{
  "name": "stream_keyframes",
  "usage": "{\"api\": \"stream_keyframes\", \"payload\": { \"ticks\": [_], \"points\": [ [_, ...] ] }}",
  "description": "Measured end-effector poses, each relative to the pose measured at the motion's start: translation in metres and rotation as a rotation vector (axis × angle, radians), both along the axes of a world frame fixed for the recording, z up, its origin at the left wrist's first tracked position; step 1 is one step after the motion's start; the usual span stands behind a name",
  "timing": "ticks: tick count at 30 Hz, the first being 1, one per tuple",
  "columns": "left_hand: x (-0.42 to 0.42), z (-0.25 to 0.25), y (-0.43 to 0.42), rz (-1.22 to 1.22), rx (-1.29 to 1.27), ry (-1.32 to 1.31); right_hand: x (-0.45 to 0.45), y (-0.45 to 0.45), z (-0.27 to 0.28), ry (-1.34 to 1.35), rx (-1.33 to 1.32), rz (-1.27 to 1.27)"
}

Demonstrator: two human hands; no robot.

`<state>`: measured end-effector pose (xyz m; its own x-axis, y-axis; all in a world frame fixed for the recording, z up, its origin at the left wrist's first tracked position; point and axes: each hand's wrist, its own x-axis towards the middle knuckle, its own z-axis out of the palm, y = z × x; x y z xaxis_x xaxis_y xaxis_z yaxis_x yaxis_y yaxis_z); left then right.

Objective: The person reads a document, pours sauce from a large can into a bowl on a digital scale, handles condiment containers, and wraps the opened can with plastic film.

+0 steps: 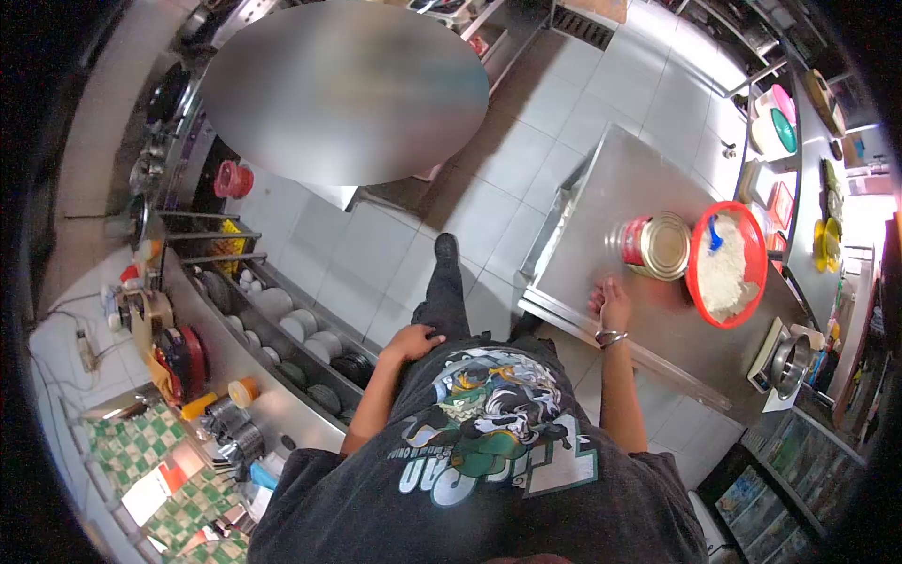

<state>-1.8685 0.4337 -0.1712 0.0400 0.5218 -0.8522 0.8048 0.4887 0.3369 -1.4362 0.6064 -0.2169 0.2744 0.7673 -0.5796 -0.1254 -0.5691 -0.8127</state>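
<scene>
My left hand hangs by my thigh with its fingers loosely stretched and holds nothing that I can see. At the near side of the steel worktop, my right hand is loosely open, fingers slightly bent, nothing visible in it. A bracelet circles my right wrist. Just beyond that hand lies a large tin can with a red label, its metal end toward me. Beside the can is a red basin with white powder and a blue scoop in it.
To the right, a steel bowl sits on a scale, and shelves hold tubs. On the left runs a steel counter with stacked bowls on a shelf below. A tiled floor lies ahead, partly behind a blurred patch.
</scene>
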Motion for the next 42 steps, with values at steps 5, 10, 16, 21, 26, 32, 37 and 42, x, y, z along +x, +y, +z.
{"api": "stream_keyframes", "payload": {
  "ticks": [5, 10, 16, 21, 26, 32, 37, 42],
  "points": [
    [-0.101, -0.002, 0.065, -0.057, 0.105, -0.002, -0.093, -0.010, -0.017, -0.226, -0.133, 0.649],
    [-0.177, 0.036, 0.123, -0.057, 0.075, -0.078, -0.214, 0.033, 0.057, -0.760, -0.192, 1.635],
    [-0.200, 0.037, 0.196, -0.226, 0.105, -0.113, -0.241, 0.085, 0.078, -0.734, -0.077, 1.153],
    [-0.197, 0.027, 0.261, -0.335, 0.199, -0.105, -0.211, 0.131, 0.059, -0.879, 0.014, 0.889],
    [-0.191, 0.041, 0.363, -0.403, 0.133, -0.144, -0.197, 0.201, 0.040, -0.934, -0.012, 0.764],
    [-0.155, 0.021, 0.515, -0.498, 0.176, -0.211, -0.174, 0.316, 0.028, -1.092, -0.014, 0.581],
    [-0.061, 0.043, 0.666, -0.619, 0.172, -0.311, -0.115, 0.421, 0.039, -1.028, -0.230, 0.523],
    [0.018, 0.031, 0.770, -0.834, 0.098, -0.264, -0.047, 0.445, 0.021, -1.007, -0.552, 0.567]
  ]
}}
